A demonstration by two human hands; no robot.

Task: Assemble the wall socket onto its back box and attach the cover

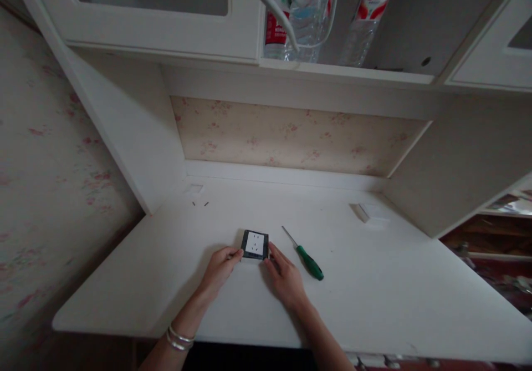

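Observation:
A wall socket (pixel 255 244) with a white face and a dark frame sits at the middle of the white desk, its face turned up. Its left edge is pinched between the thumb and fingers of my left hand (pixel 221 269). On the opposite edge, my right hand (pixel 286 277) grips it with thumb and fingers. Just right of that hand lies a screwdriver (pixel 308 261) with a green handle, its thin shaft pointing away and to the left. Two small dark screws (pixel 200 203) rest farther back on the left. Near them is a thin white square frame (pixel 194 188).
A white box-like piece (pixel 369 213) stands at the back right of the desk (pixel 374 299). Overhead, a cabinet shelf (pixel 349 71) holds plastic bottles (pixel 368 16) and a can (pixel 277 13). A white cable (pixel 272 6) hangs in front of them. Side panels bound the desk.

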